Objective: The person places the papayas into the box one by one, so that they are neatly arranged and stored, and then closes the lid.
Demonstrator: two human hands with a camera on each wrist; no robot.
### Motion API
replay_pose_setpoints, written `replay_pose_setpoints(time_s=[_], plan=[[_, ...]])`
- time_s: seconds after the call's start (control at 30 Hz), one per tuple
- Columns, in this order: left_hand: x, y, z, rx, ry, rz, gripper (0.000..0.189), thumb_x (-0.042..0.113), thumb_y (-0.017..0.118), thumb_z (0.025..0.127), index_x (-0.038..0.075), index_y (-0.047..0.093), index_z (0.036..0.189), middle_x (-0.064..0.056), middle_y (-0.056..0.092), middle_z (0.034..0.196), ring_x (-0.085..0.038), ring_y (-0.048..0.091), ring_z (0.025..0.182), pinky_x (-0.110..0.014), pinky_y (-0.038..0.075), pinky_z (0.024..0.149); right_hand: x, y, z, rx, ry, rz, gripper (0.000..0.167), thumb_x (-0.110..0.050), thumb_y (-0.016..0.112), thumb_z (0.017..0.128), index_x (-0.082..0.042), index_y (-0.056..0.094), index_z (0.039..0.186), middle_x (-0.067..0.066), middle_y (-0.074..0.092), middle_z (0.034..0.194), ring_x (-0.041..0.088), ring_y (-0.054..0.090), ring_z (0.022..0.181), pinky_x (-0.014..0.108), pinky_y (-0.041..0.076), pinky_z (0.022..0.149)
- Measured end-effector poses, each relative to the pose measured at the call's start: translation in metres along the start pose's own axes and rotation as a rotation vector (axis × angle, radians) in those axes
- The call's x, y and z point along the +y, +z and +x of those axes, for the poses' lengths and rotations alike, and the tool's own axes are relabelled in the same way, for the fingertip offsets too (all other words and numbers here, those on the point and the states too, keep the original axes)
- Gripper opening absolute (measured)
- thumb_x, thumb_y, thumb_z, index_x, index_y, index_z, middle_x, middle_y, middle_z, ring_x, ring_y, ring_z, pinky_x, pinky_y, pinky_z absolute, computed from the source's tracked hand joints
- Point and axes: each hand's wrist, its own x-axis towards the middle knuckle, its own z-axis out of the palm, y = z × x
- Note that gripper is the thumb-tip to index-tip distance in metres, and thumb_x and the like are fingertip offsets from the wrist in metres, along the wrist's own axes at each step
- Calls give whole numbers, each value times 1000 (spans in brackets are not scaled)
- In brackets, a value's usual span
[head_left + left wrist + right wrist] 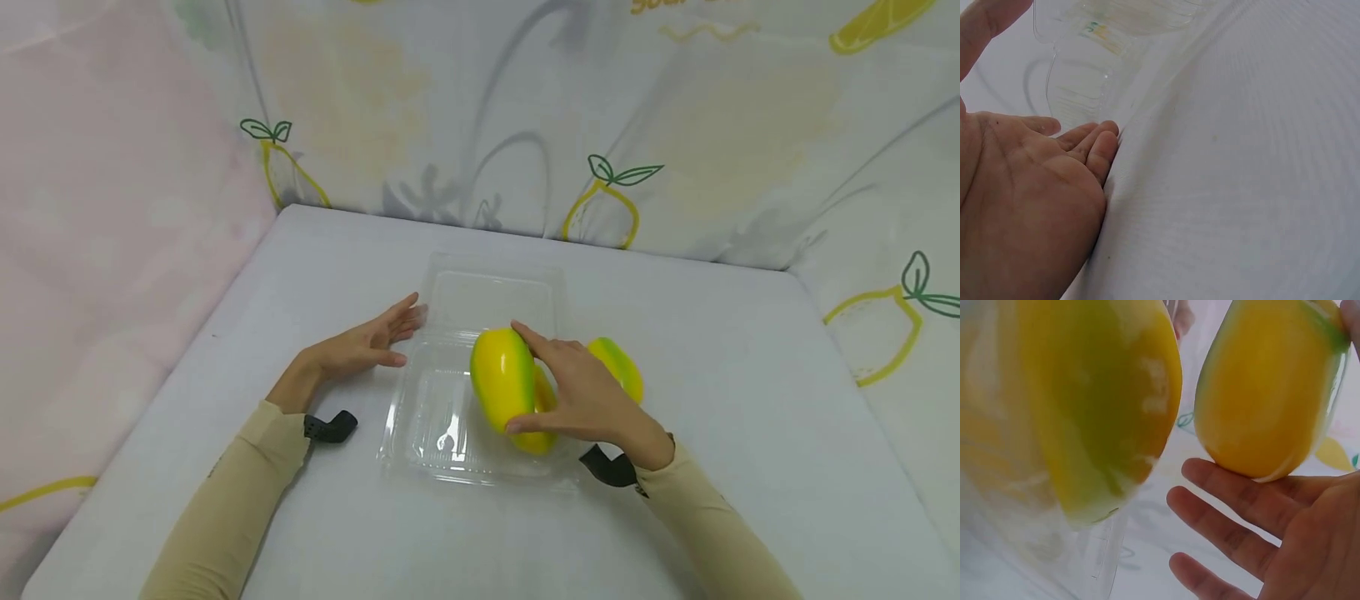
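My right hand [585, 390] holds a glossy yellow-green mango [501, 375] between thumb and fingers, above a clear plastic clamshell box [435, 392]. Partly hidden behind it, a second mango [536, 443] lies in the right side of the box. In the right wrist view the held mango [1266, 394] touches the index finger, while the other mango [1100, 406] shows through the clear wall. A third mango [626, 375] is on the table behind my right hand. My left hand [366, 346] rests beside the box's left edge, fingers loosely extended, nothing in its grasp.
The box's lid [491, 292] is folded back flat, away from me. A white cloth covers the table [712, 367]. Behind it hangs a fabric backdrop [480, 108] with lemon drawings. Black straps' ends [330, 427] stick out at both wrists.
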Motion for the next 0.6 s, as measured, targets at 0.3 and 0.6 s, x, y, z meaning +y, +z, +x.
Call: replay_pose_setpoints(time_s=[0.3,0.6], plan=[[-4,-3,0,-22,44,-27,93,10,57,95,17,-13,157,-9,-6,166,-35,0,152,-55,7,121,2,9,4,-88,96,-16,115,-68,76,68,-17,24,156,2,63,130,26,56,120,48,43,104],[-3,-2,3,-35,48,-45,95,8,58,95,17,-13,157,-9,-6,166,-35,-1,152,-54,7,120,1,20,4,-82,138,-19,115,-72,74,66,-19,26,156,5,62,129,35,49,127,53,41,106]])
